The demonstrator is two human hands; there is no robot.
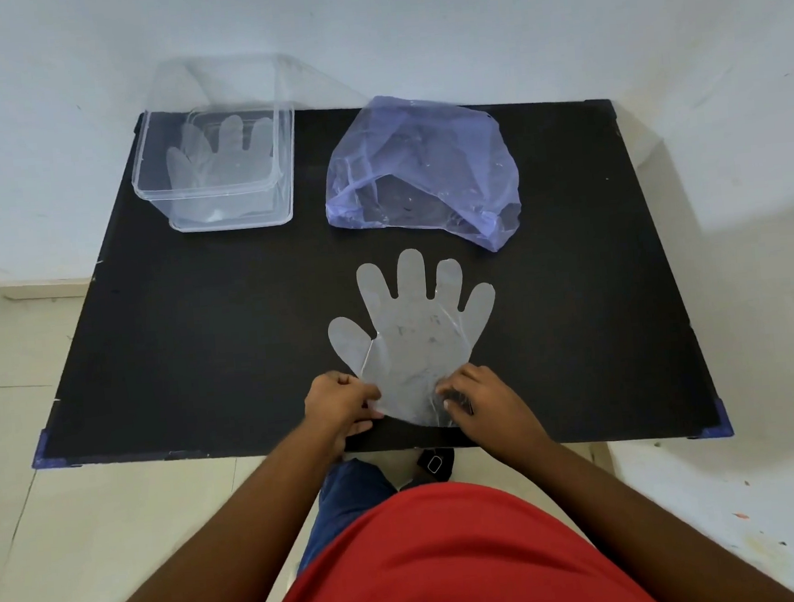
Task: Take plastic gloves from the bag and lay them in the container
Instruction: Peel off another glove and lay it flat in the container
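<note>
A clear plastic glove (412, 333) lies flat on the black table (199, 345), fingers pointing away from me. My left hand (339, 407) pinches the left corner of its cuff and my right hand (476, 396) pinches the right corner, both near the table's front edge. The bluish translucent bag (423, 170) sits crumpled at the back right of centre, beyond the glove. A clear rectangular container (218, 193) stands at the back left, with a plastic glove (222, 153) lying flat inside it.
The table stands against a white wall, with tiled floor on both sides. Its corners carry blue caps (720, 422). A dark sandal (434, 464) shows on the floor below the front edge.
</note>
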